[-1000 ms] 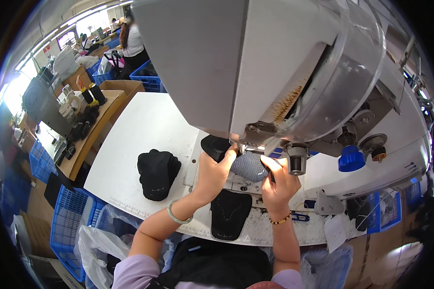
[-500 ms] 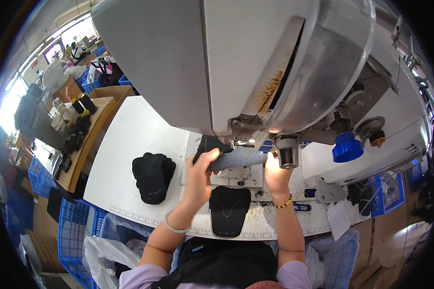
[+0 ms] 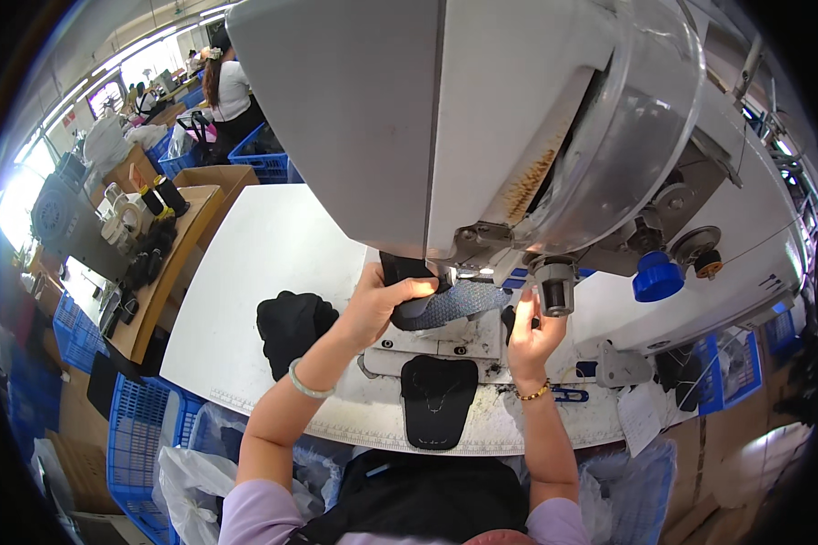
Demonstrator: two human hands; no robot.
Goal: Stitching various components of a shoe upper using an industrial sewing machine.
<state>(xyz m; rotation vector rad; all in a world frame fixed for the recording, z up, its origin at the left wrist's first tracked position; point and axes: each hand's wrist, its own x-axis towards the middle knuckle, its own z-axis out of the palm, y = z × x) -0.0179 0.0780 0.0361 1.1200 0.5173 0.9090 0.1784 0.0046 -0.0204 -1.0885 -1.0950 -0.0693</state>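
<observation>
A curved piece with black fabric and a grey textured side (image 3: 450,307) is tilted up beneath the head of a sewing machine (image 3: 482,241). My left hand (image 3: 373,304) pinches its black left end, thumb on top. Close to the piece's right end, beside the round metal part of the machine, is my right hand (image 3: 534,343), its fingers pointing up and partly curled. Something small and dark shows at those fingers; its kind cannot be made out. A black fabric piece with light stitch lines (image 3: 439,400) lies flat at the table's front edge, between my forearms.
Left of my left forearm sits a stack of black pieces (image 3: 291,331) on the white table (image 3: 236,272). Blue crates (image 3: 141,445) stand below at the left. Thread cones (image 3: 168,195) stand on a side bench. A blue knob (image 3: 656,277) juts from the machine.
The grey-sided piece has tilted, its left part swinging lower. My right hand has drawn back slightly from its right end, and its fingers now show. The view has shifted, revealing a person far left.
</observation>
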